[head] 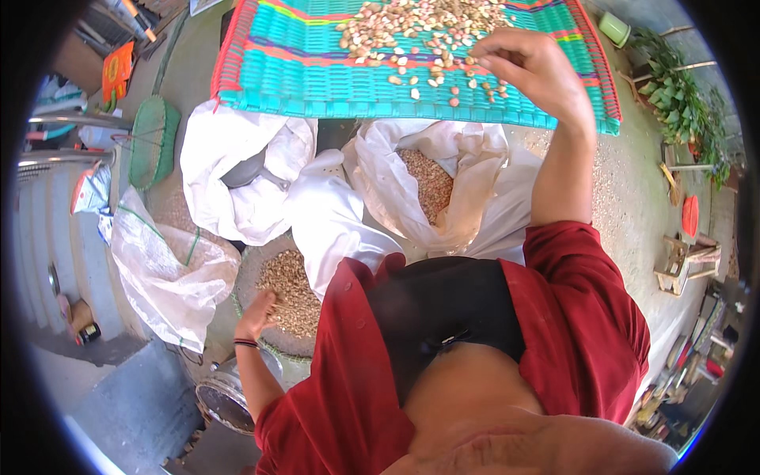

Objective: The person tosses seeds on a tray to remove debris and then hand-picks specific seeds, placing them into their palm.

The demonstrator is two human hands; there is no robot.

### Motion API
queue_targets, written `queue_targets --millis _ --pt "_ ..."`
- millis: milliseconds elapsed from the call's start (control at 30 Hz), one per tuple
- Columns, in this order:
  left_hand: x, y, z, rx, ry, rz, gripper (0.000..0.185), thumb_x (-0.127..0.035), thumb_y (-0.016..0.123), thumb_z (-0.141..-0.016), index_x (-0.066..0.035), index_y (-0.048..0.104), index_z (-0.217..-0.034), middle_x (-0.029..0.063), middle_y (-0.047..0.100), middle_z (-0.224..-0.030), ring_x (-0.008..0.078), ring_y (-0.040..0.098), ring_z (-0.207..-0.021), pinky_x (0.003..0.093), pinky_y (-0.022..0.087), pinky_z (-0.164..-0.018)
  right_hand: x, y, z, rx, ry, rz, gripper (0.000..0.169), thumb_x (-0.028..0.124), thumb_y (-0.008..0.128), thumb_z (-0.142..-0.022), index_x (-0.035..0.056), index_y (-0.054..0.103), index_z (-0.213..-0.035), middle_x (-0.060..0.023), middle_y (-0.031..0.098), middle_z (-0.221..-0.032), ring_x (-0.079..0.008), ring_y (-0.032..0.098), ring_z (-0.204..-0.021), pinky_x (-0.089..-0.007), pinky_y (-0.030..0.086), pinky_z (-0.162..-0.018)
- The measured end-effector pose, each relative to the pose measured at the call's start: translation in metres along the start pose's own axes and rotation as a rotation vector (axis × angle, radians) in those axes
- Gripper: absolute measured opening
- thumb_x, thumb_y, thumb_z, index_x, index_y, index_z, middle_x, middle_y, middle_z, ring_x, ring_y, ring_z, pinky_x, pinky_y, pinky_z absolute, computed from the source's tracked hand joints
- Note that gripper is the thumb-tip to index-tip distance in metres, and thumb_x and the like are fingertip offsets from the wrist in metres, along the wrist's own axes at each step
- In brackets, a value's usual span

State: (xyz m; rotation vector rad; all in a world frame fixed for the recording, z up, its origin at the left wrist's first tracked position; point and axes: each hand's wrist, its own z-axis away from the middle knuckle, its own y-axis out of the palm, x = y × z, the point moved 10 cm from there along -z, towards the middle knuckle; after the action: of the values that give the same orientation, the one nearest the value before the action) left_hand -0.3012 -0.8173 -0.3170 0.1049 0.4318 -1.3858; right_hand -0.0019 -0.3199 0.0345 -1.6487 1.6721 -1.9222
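Observation:
My right hand (531, 74) is over a teal woven mat or tray (297, 98) with red side edges. Its thumb and index finger come together beside the loose peanuts (409, 29); I cannot tell whether one is between them. Lower left, my left hand (259, 313) hovers at the rim of a round basket (248, 279), fingers apart and nothing seen in them. Light-brown pieces like peanut shells (289, 291) fill that basket. Between my legs stands an open white sack (374, 160) with reddish-brown kernels (426, 184) inside.
Left of it, another white sack (205, 160) holds a dark scoop or pan (243, 172). A translucent woven bag (160, 267), a green basket (154, 142) and a metal pot (228, 398) are farther left. Wooden stools (674, 264) and leafy plants (677, 101) stand at right.

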Motion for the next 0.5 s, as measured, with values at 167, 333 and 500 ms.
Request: queue_targets --millis 167,333,500 --pt "-0.154 -0.013 0.063 -0.777 0.723 -0.713 0.039 -0.023 0.057 -0.086 0.0 0.053 -0.117 0.017 0.06 -0.106 0.0293 0.059 -0.095 0.0349 0.046 -0.083 -0.019 0.003 -0.014 -0.19 -0.073 0.325 0.013 0.007 0.059 -0.075 0.0021 0.066 -0.085 -0.0148 0.063 -0.075 -0.0291 0.062 -0.07 -0.0377 0.048 -0.063" --pt "-0.36 0.128 0.145 0.134 1.115 0.057 0.022 -0.012 0.048 -0.092 0.0 0.059 -0.107 0.0065 0.062 -0.088 0.0095 0.058 -0.075 0.0226 0.045 -0.063 -0.038 0.031 -0.016 -0.02 -0.039 0.268 0.013 0.003 0.064 -0.072 0.0015 0.065 -0.085 -0.0115 0.062 -0.076 -0.0233 0.063 -0.07 -0.034 0.048 -0.061" --pt "-0.446 0.274 0.193 0.593 1.334 -0.318 0.019 -0.015 0.05 -0.092 0.0 0.06 -0.099 0.003 0.06 -0.08 0.0076 0.056 -0.07 0.0216 0.045 -0.059 -0.037 0.051 -0.024 -0.033 -0.185 0.331 0.014 0.006 0.064 -0.069 0.004 0.066 -0.082 -0.0133 0.064 -0.079 -0.0306 0.062 -0.071 -0.0397 0.049 -0.063"
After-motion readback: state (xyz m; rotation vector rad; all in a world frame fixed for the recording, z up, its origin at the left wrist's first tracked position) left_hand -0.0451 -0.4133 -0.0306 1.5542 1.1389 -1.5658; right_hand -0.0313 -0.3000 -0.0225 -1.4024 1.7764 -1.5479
